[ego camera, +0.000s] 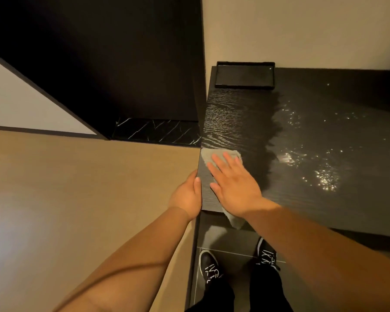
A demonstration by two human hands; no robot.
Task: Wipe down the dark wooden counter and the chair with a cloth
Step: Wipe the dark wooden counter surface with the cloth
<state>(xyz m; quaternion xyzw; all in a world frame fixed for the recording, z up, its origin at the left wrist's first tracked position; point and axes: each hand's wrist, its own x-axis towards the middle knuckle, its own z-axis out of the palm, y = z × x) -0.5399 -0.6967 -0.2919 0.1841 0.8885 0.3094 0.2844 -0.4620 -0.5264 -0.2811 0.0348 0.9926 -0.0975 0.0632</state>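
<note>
The right hand (pixel 234 185) is pressing flat on the cloth (pixel 208 155), fingers straight and slightly spread. The cloth is lying under and just beyond the fingertips on the counter (pixel 313 154), one corner hanging off behind the wrist. The left hand (pixel 186 197) is gripping the counter's edge just left of those fingers, thumb on top.

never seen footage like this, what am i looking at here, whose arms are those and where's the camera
No machine here: one camera worn on a person's head looks down, so both bare arms are the wearer's. The right hand lies flat, pressing a grey cloth onto the dark wooden counter; one end of the cloth hangs over the front edge. The left hand grips the counter's left edge. A black tray sits at the back, by the wall.
</note>
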